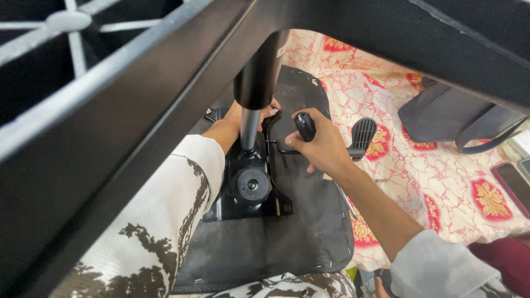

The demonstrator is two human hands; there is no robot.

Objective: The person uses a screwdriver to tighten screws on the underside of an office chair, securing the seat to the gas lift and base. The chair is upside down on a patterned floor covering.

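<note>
A chair seat (298,243) lies upside down on a patterned sheet (441,182), its black underside up, which puts the metal mechanism plate (243,207) and the round tension knob (251,186) within easy reach. The gas cylinder (255,88) stands up from the plate, and the chair's base, out of focus, crosses the top of the view as dark bars.

The left hand (240,118) reaches in along the left side of the cylinder. Its grip is closed around the cylinder's thin silver rod, just above the plate, and this seems to steady the column. Only a few fingertips show past the rod, so how tightly it holds I cannot tell.

The right hand (323,146) sits just right of the cylinder, its grip wrapped fully shut around a black lever handle (305,126), thumb over the top. A second lever paddle (362,134) sticks out past the knuckles, untouched.

Further right, a dark chair part (452,118) rests on the sheet, and a phone (512,185) lies near the edge.
</note>
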